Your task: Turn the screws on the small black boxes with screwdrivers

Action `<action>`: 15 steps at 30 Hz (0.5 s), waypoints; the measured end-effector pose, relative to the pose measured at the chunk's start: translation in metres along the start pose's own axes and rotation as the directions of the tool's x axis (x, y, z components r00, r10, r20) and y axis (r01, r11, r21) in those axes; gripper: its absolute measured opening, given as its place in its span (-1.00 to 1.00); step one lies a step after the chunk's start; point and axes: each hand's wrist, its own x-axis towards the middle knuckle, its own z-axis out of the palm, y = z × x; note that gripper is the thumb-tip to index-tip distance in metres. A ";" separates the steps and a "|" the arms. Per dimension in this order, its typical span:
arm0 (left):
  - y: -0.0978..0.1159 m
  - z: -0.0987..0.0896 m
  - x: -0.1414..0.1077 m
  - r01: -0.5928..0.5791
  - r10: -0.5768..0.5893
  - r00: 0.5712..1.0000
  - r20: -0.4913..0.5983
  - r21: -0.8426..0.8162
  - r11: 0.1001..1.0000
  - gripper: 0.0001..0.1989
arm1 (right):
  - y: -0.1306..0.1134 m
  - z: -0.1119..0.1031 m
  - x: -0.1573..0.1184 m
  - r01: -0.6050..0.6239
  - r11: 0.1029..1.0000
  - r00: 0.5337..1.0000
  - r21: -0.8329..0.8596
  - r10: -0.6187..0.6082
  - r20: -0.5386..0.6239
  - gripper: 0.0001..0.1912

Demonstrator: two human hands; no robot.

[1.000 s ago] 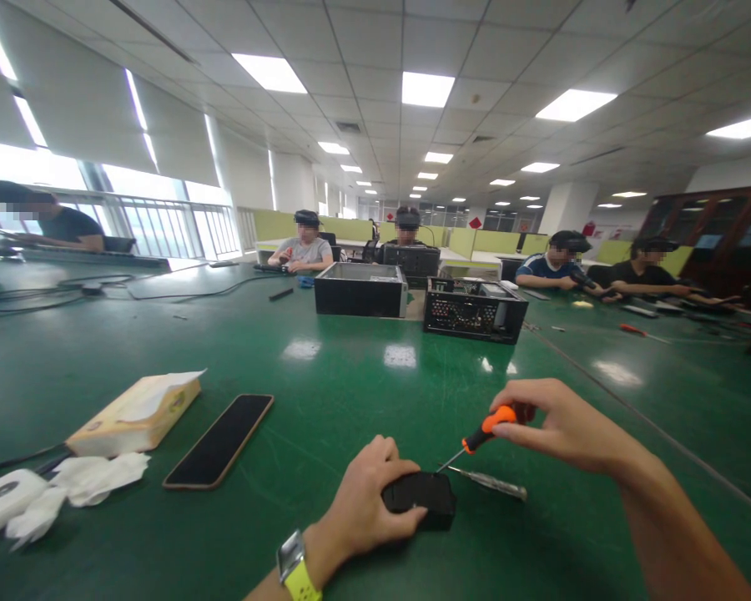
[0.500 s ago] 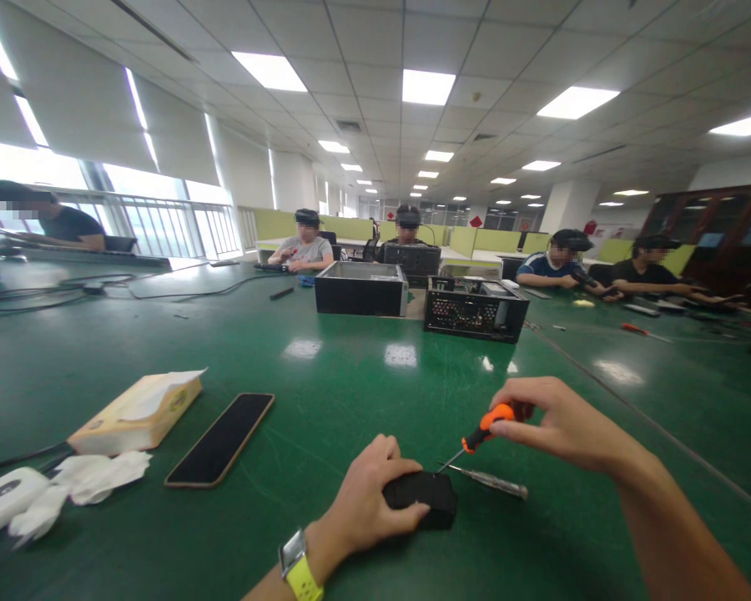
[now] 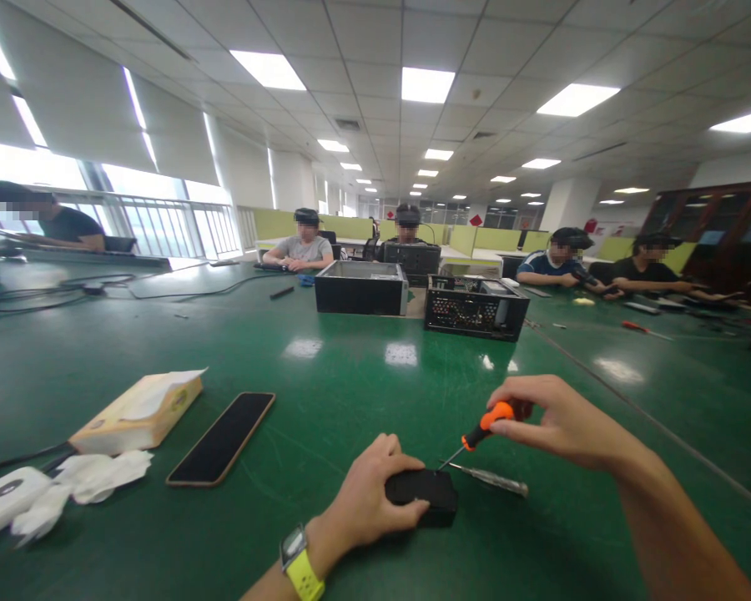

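Observation:
On the green tabletop lies a small black box-shaped device (image 3: 435, 494), whose exact kind I cannot make out. My left hand (image 3: 375, 488), with a watch at the wrist, grips its left end between thumb and fingers. Pinched by its handle in my right hand (image 3: 547, 417) is an orange and black screwdriver (image 3: 481, 426). Its shaft slants down to the left, and the tip meets the upper edge of the device. Just behind and right of the device rests a second, thin screwdriver (image 3: 491, 480) with a clear handle.
To the left lie a phone (image 3: 222, 440), a tissue pack (image 3: 141, 413), crumpled tissue (image 3: 100, 477) and a white device (image 3: 3, 505). Two open computer cases (image 3: 360, 290) (image 3: 476, 310) stand farther back. Several people sit around the table. Another orange screwdriver (image 3: 644, 330) lies at the right.
My hands, the black device and the screwdriver hold nearly the same place. Across the table, the person in grey has lowered a raised hand.

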 end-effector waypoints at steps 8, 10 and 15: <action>-0.003 0.003 -0.001 -0.033 0.030 0.999 -0.021 -0.133 0.991 -0.65 | 0.001 0.006 0.002 -0.042 0.999 0.998 -0.025 0.041 -0.050 -0.64; -0.004 0.005 -0.001 -0.039 0.038 0.999 -0.015 -0.157 0.987 -0.66 | 0.001 0.007 0.003 -0.029 0.999 0.998 -0.024 0.028 -0.062 -0.62; -0.004 0.004 -0.001 0.010 -0.007 1.000 0.020 -0.169 0.986 -0.66 | -0.002 0.009 0.006 0.054 0.997 0.996 0.057 -0.050 -0.068 -0.78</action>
